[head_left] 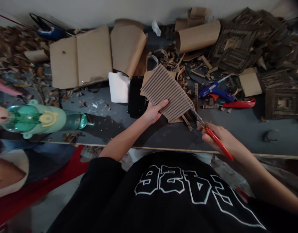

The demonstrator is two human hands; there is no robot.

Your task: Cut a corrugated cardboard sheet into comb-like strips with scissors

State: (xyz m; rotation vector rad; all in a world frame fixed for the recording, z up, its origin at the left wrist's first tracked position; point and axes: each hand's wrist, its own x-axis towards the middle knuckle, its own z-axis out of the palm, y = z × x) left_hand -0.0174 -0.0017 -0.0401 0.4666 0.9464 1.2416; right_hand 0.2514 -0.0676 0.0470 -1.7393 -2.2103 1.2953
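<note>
Here, above the counter (238,129), a ridged cardboard sheet (164,92) sits tilted, its long axis slanting from upper left down to lower right, with the ridges crossing the short way. The left hand (154,112) has its grip clamped on the lower left edge, thumb flat on top. The right hand's (218,137) grip is closed around the red handles of the scissors (219,144), whose blades point up and left along the sheet's right-hand long edge. A blue glue gun (216,90) lies on the counter, right of the sheet.
</note>
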